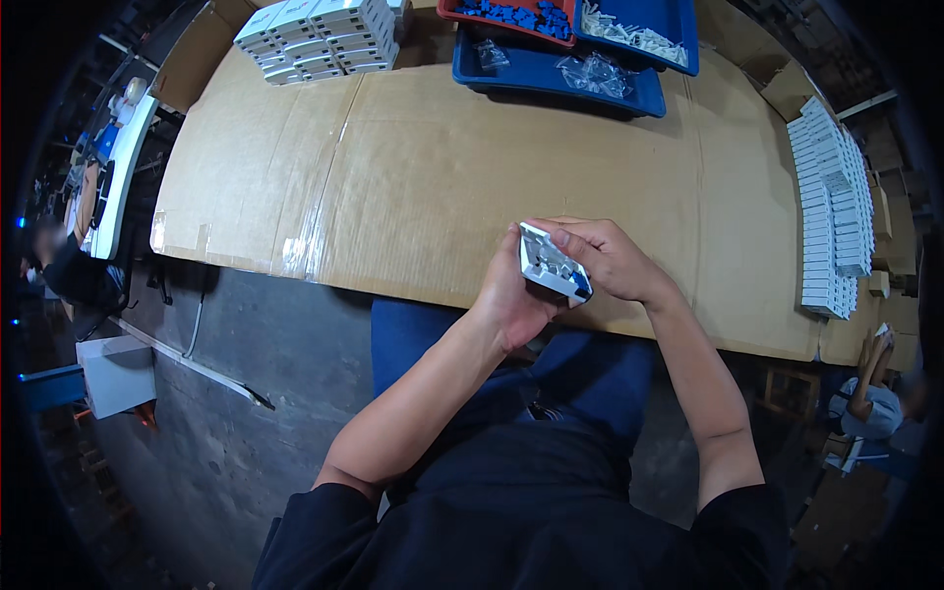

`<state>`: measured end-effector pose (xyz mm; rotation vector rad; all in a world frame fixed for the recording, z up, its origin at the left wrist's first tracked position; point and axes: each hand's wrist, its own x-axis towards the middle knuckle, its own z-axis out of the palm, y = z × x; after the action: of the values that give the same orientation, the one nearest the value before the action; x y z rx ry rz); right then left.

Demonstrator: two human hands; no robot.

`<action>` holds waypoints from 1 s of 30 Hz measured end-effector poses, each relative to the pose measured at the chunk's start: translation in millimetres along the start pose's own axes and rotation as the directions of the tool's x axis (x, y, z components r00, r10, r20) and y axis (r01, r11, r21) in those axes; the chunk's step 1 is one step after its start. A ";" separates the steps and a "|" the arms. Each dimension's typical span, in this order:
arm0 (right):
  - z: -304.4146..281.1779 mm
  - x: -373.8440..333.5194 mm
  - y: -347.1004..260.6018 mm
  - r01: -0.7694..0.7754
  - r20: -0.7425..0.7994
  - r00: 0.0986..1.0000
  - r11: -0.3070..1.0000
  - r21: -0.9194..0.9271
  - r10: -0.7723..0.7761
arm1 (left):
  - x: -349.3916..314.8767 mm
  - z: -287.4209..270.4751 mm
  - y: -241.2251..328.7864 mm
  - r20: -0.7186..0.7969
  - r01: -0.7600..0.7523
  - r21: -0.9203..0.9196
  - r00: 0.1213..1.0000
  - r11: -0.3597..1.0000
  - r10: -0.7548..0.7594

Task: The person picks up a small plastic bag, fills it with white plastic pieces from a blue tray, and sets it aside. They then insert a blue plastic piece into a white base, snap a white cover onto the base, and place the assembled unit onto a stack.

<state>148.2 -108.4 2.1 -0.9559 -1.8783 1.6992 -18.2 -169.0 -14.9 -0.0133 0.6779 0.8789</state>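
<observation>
Above my lap, at the table's front edge, I hold a small white plastic housing (536,254) tilted, its open hollow side facing up. Inside it are pale molded shapes, with a dark edge and a bit of blue at its near right end. My left hand (506,300) wraps round it from the left and below. From the right, my right hand (615,261) grips it too, its thumb on the upper rim and the other fingers partly hidden behind.
Stacked white housings (320,39) stand at the back left, taller stacks (831,211) at the right. At the back are a red tray (462,12) of blue parts, a blue tray (685,25) of white parts and another blue tray (521,93) with clear bags. Other people work at both sides.
</observation>
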 end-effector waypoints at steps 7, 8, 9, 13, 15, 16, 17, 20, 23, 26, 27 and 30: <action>3.4 -3.8 3.5 -0.114 0.041 0.993 0.988 0.108 0.110 | 0.5 -3.5 -1.0 0.001 0.002 -0.047 1.000 0.999 -0.002; 5.5 -5.5 -1.1 -0.113 0.033 0.993 0.991 0.066 0.111 | 0.5 -4.3 -0.1 -0.004 0.001 -0.048 1.000 0.999 -0.001; 8.1 -7.6 -3.0 -0.112 0.025 0.993 0.993 0.024 0.111 | 0.0 -4.1 1.4 -0.011 -0.011 -0.042 1.000 0.999 0.011; 17.1 -18.2 0.2 0.062 0.014 0.998 0.966 -0.249 -0.061 | -6.5 6.6 1.7 -0.101 -0.052 0.001 0.994 0.999 0.052; 16.1 -19.2 -4.7 0.088 0.042 0.996 0.945 -0.314 -0.079 | -9.8 10.2 4.0 -0.107 -0.043 -0.001 0.993 0.999 0.043; 15.0 -18.4 -3.6 0.087 0.039 0.996 0.946 -0.314 -0.078 | -11.7 13.0 5.5 -0.090 -0.070 0.012 0.993 0.997 0.071; 13.1 -16.4 -1.7 0.115 0.014 0.993 0.956 -0.269 -0.115 | -12.6 14.4 6.6 -0.071 -0.098 0.025 0.993 0.995 0.099; 4.0 -11.3 -7.5 0.143 0.001 0.989 0.960 -0.240 -0.147 | -11.2 2.1 7.7 0.046 -0.142 0.059 0.989 0.988 0.139; 12.6 -15.8 -13.1 0.109 -0.126 0.986 0.994 -0.013 -0.110 | -13.4 -0.1 4.3 0.073 -0.243 0.319 0.970 0.916 0.232; 21.2 -20.7 7.3 0.079 -0.546 0.837 0.994 0.079 -0.023 | -15.9 1.1 4.0 0.109 -0.351 0.356 0.936 0.866 0.334; 22.8 -23.8 12.3 0.087 -0.549 0.835 0.994 0.073 -0.032 | -16.2 -0.8 1.5 0.137 -0.427 0.439 0.901 0.790 0.411; 32.8 -33.0 19.2 -0.019 -0.525 0.823 0.934 0.358 0.218 | -18.1 -12.5 -6.1 0.225 -0.432 0.551 0.901 0.714 0.371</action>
<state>150.8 -154.7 -17.5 -1.2731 -1.1212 1.5163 -28.6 -189.2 -16.3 0.7700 0.8563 1.0438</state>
